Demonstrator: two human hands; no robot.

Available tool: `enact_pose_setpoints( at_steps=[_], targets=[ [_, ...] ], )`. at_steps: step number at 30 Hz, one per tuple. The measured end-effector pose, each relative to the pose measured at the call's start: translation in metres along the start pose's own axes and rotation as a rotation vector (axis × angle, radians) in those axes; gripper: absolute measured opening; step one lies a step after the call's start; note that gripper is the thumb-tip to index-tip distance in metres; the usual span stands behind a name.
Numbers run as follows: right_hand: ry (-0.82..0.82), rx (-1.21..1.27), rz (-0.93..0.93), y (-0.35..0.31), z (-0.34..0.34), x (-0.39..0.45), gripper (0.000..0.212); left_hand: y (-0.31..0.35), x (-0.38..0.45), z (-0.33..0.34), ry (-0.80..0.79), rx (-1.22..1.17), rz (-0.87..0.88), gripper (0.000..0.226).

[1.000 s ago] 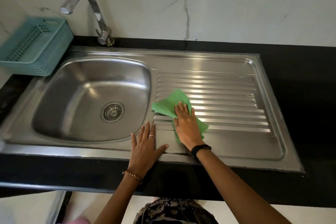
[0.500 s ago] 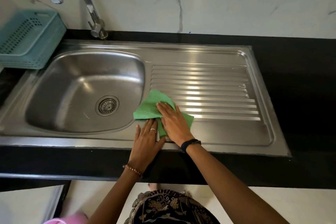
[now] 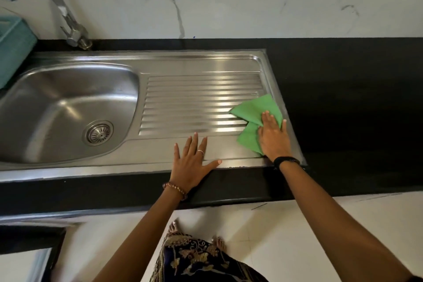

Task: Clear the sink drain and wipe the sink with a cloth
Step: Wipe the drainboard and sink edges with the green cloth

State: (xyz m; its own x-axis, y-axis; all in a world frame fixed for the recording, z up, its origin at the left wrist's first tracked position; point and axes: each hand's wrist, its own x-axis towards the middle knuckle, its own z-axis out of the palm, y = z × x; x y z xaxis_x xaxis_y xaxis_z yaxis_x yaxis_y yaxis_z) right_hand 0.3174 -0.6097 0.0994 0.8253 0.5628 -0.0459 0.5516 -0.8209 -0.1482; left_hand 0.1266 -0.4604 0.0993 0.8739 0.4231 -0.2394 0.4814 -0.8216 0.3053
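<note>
Sink point(image 3: 206, 65) wiping is underway: right hand point(image 3: 273, 138) presses the green cloth point(image 3: 259, 110) flat, grip spread; left hand point(image 3: 191, 162) rests open. Next, probably the basin point(image 3: 57, 107).

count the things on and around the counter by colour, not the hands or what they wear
Silver: 3, the stainless steel sink, the curved metal tap, the round metal drain strainer
Green: 1, the green wiping cloth
Teal: 1, the teal plastic basket
Total: 5
</note>
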Motion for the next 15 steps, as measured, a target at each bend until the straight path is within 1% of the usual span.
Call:
enact_pose_setpoints(
  at_steps=[2, 5, 8, 10, 12, 13, 15],
  targets=[
    [0.0, -0.041, 0.038, 0.009, -0.003, -0.004, 0.052, -0.002, -0.002, -0.003, -0.019, -0.017, 0.018, 0.09],
    [0.031, -0.037, 0.053, 0.009, 0.002, -0.016, 0.052, -0.009, -0.007, -0.009, -0.007, -0.062, 0.02, 0.116],
    [0.057, 0.053, 0.08, 0.006, 0.009, -0.031, 0.049, -0.031, -0.021, -0.016, 0.035, -0.121, -0.031, 0.125],
    [0.088, 0.121, 0.101, 0.002, 0.01, -0.032, 0.047, -0.048, -0.03, -0.02, 0.051, -0.15, -0.085, 0.118],
    [0.08, 0.153, 0.102, -0.008, 0.007, -0.028, 0.046, -0.066, -0.037, -0.023, 0.066, -0.139, -0.149, 0.095],
    [0.07, 0.168, 0.074, -0.018, 0.005, -0.024, 0.046, -0.075, -0.04, -0.025, 0.068, -0.126, -0.185, 0.087],
    [0.06, 0.244, -0.021, -0.044, 0.005, -0.018, 0.044, -0.091, -0.046, -0.027, 0.078, -0.108, -0.241, 0.085]
  ],
)
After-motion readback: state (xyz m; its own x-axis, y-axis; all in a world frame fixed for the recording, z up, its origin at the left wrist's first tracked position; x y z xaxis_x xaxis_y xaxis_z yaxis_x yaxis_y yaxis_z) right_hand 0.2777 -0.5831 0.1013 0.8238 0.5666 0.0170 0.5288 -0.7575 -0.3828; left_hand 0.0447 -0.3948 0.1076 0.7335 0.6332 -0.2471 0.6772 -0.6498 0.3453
